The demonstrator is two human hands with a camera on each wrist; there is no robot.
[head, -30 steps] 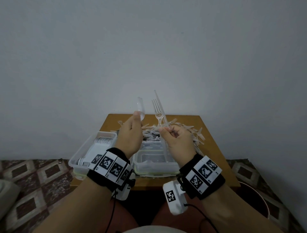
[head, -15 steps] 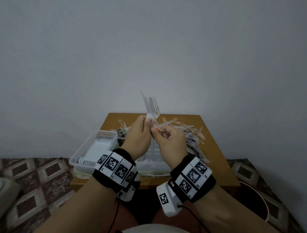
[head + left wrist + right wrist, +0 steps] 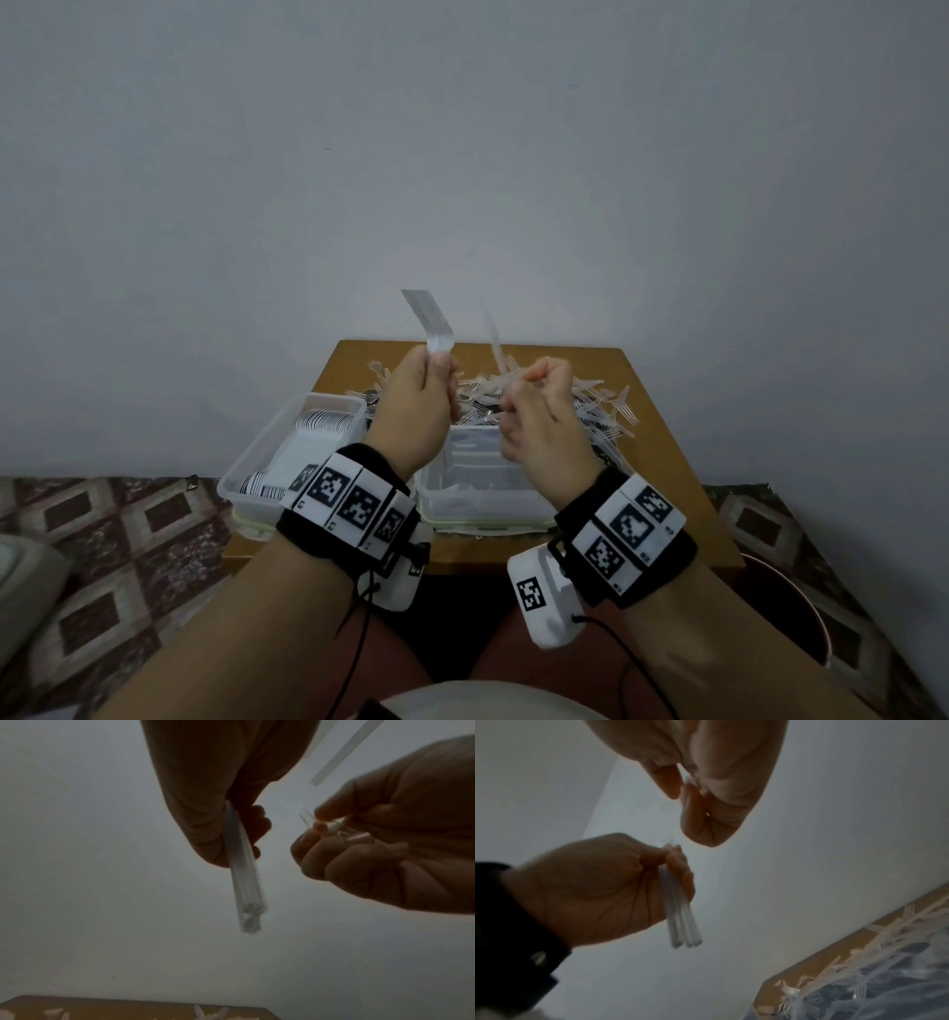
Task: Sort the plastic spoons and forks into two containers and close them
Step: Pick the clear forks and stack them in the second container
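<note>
My left hand (image 3: 436,367) is raised above the table and grips a small bundle of clear plastic utensils (image 3: 429,321) with the handles pointing up and left. Their heads are hidden in the fist. The same bundle (image 3: 244,882) shows in the left wrist view and again (image 3: 680,912) in the right wrist view. My right hand (image 3: 518,385) is a little to the right, apart from the left. It pinches one clear fork (image 3: 493,334) near its head (image 3: 334,829). Loose forks (image 3: 580,406) are piled on the table behind.
Two open clear containers sit at the front of the small wooden table (image 3: 667,462). The left container (image 3: 246,478) holds stacked spoons, and the middle container (image 3: 482,509) stands under my hands. A plain wall rises behind, and patterned floor (image 3: 128,539) lies on both sides.
Half a second ago my hands were touching around the utensils. Now they have parted: the left keeps a bundle with handles tilted left, and the right keeps one fork.
</note>
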